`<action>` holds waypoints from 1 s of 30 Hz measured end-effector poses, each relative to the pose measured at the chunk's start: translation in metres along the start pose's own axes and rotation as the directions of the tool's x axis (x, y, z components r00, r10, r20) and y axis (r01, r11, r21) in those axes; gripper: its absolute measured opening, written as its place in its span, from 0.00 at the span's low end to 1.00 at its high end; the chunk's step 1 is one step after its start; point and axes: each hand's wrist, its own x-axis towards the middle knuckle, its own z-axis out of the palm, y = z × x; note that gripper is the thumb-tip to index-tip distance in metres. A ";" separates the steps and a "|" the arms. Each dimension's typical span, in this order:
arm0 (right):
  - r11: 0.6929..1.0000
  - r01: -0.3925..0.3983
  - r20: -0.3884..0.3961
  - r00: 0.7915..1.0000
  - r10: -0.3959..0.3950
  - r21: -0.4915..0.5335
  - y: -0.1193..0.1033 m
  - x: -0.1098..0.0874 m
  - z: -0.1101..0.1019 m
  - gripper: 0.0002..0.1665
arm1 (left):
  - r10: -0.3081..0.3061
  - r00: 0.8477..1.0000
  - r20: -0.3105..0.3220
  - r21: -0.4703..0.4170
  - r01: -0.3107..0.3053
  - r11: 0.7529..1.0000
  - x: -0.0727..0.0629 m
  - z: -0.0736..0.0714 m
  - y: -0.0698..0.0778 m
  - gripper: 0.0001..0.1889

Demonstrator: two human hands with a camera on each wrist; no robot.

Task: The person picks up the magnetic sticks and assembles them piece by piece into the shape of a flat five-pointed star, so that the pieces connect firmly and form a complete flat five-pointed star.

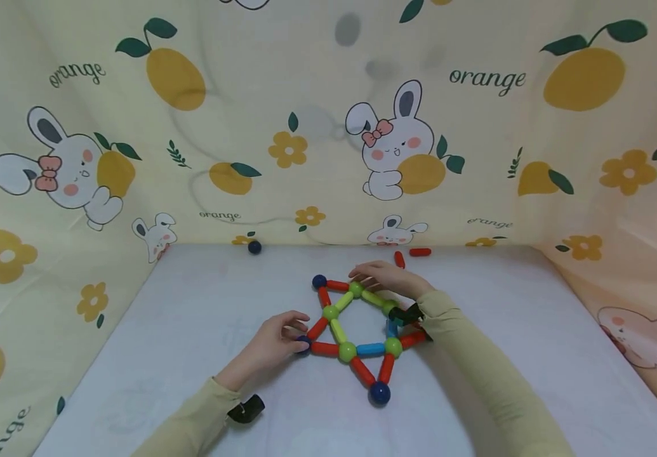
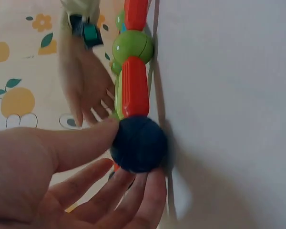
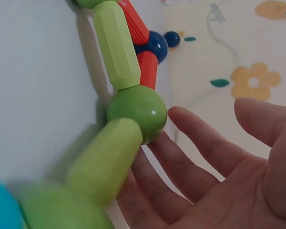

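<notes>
Rods and balls form a star [image 1: 357, 330] lying mid-table [image 1: 191, 330], likely light and easily pulled apart at its joints. The left hand [image 1: 273, 343] pinches the dark blue ball [image 2: 138, 143] at its left tip; the right hand [image 1: 385, 279], fingers relaxed, touches the green ball [image 3: 136, 110] on its far side.

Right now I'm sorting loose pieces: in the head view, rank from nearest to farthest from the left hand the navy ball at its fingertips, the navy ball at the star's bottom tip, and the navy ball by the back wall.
From the left hand:
1. Fingertip navy ball, touching it.
2. Bottom-tip navy ball, lower right.
3. Back-wall navy ball, far edge.
</notes>
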 end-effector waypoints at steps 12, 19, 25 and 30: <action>0.997 -0.038 -0.035 0.999 0.040 0.060 0.020 -0.031 -0.017 0.25 | -0.060 0.987 -0.148 0.064 0.070 0.995 0.041 -0.024 -0.012 0.14; 0.999 -0.029 -0.061 0.998 0.030 0.020 0.031 -0.040 -0.028 0.25 | -0.076 0.981 -0.176 0.034 0.084 0.996 0.067 -0.041 -0.024 0.15; 0.995 -0.051 -0.272 0.962 0.026 -0.087 0.042 -0.039 -0.050 0.24 | -0.137 0.972 -0.190 -0.036 0.133 0.990 0.073 -0.047 -0.027 0.16; 0.972 -0.093 -0.445 0.896 -0.013 -0.215 0.050 -0.036 -0.066 0.22 | -0.132 0.973 -0.189 -0.047 0.125 0.991 0.074 -0.048 -0.026 0.16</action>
